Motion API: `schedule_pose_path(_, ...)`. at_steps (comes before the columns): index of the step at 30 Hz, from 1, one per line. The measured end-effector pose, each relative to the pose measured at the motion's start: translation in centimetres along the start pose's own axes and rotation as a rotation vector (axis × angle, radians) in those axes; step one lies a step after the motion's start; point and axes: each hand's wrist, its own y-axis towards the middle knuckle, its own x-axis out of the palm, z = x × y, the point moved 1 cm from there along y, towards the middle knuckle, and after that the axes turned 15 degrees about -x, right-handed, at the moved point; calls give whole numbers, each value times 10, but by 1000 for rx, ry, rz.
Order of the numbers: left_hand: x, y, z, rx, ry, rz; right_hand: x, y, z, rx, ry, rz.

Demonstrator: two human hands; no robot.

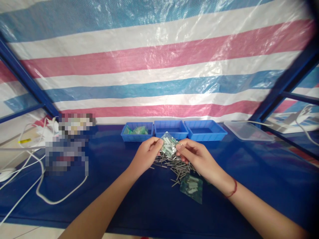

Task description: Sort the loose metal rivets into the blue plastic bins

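Note:
Both my hands hold one small clear plastic bag (168,146) filled with metal pins, raised just above the blue table (124,196). My left hand (147,155) pinches the bag's left edge. The right edge sits between the pinched fingers of my right hand (196,156). Under the bag lies a loose pile of thin metal pins (174,166). A filled bag (192,187) lies flat on the table just below my right wrist.
Three blue bins stand in a row behind the pile: the left bin (137,131) holds filled bags, beside the middle bin (170,129) and the right bin (205,130). A clear tray (246,131) sits at right. White cables (37,186) trail at left. A striped tarp hangs behind.

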Motion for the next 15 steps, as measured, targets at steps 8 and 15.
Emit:
schedule_pose_path(8, -1, 2, -7, -8, 30, -13, 0, 0, 1, 40, -10, 16)
schedule_pose_path(15, 1, 1, -7, -21, -74, -6, 1, -1, 3, 87, 30, -4)
